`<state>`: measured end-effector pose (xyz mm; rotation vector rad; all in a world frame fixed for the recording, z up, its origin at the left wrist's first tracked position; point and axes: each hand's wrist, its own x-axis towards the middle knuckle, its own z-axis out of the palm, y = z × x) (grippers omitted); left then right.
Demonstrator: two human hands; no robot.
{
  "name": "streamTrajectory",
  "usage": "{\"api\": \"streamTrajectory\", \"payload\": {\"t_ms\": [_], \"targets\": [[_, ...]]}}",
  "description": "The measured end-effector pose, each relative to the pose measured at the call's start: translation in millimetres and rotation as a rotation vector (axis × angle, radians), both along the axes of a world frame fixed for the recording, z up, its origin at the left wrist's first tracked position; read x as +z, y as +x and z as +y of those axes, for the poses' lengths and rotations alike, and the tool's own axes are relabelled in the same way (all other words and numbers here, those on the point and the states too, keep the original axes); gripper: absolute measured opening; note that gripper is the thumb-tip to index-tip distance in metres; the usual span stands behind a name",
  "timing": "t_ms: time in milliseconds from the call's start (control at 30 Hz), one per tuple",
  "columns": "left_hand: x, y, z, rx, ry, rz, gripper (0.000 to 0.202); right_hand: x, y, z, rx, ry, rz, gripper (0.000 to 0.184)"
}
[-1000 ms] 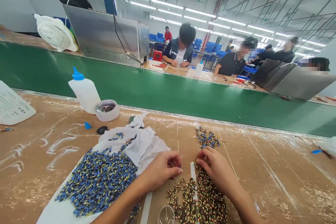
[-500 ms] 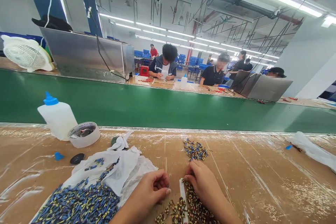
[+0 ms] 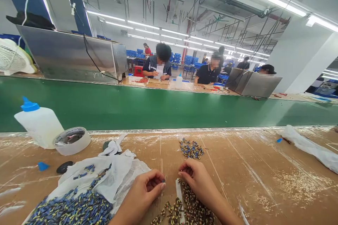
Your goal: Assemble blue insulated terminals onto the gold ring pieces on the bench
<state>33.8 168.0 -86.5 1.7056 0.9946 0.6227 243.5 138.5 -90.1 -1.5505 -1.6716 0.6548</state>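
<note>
My left hand (image 3: 148,188) is closed in a pinch, with a speck of blue, seemingly a small blue piece, between thumb and forefinger. To its left lies a large heap of small blue, yellow and dark parts (image 3: 76,205) on crumpled white sheeting (image 3: 126,170). Thumb and fingertips of my right hand (image 3: 194,175) are pressed together; whatever they hold is too small to make out. Below that hand spreads a pile of dark, red and cream curled parts (image 3: 195,205), beside a white strip (image 3: 179,193). Beyond my fingers sits a smaller blue and cream pile (image 3: 191,148).
At the left stand a blue-capped squeeze bottle (image 3: 39,123) and a tape roll (image 3: 72,141) with things inside. A blue cap (image 3: 42,166) and black disc (image 3: 64,167) lie nearby. A green belt (image 3: 148,109) crosses ahead; people sit beyond it. Plastic film (image 3: 311,147) lies right.
The view has shifted slightly, so the bench things appear further left. Both hands stay pinched in nearly the same place, the right one a little apart from the curled parts.
</note>
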Motion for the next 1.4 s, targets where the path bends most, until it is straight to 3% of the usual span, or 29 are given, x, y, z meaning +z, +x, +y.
{"api": "streamTrajectory", "payload": {"t_ms": [400, 800, 1167, 1400], "targets": [[-4.4, -0.2, -1.5, 0.010, 0.034, -0.004, 0.019, -3.7, -5.2, 0.6, 0.076, -0.087, 0.368, 0.014], [3.9, 5.0, -12.6, 0.079, 0.124, -0.023, 0.018, 1.5, -14.3, -7.9, 0.073, -0.169, 0.665, 0.026], [2.1, 8.5, -17.7, 0.135, 0.305, 0.106, 0.018, -7.1, -25.4, -13.3, 0.094, -0.113, 0.587, 0.022], [3.8, 8.5, -17.8, 0.102, 0.390, 0.147, 0.016, -9.3, -27.9, -14.0, 0.110, -0.115, 0.567, 0.023]]}}
